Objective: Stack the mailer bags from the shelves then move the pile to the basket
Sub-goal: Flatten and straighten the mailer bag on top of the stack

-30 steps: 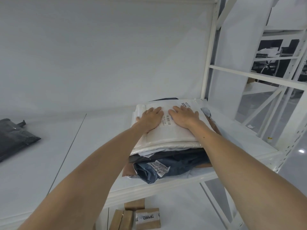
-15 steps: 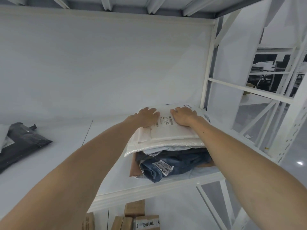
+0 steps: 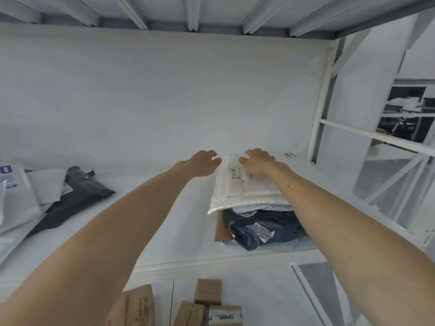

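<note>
The pile of mailer bags (image 3: 249, 196) sits on the white shelf (image 3: 164, 231) at about 4 o'clock from the middle of our view, with a blue-grey bag (image 3: 270, 229) low in it. Our right hand (image 3: 259, 162) rests on the top white bag (image 3: 235, 184), fingers bent at its far end. Whether they grip it, we cannot tell. Our left hand (image 3: 200, 164) is just beside the pile's far corner, at its 10 o'clock, fingers loosely curled. At 9 o'clock lies a dark mailer (image 3: 77, 196); at 6, below the shelf, stand cardboard boxes (image 3: 208, 294).
</note>
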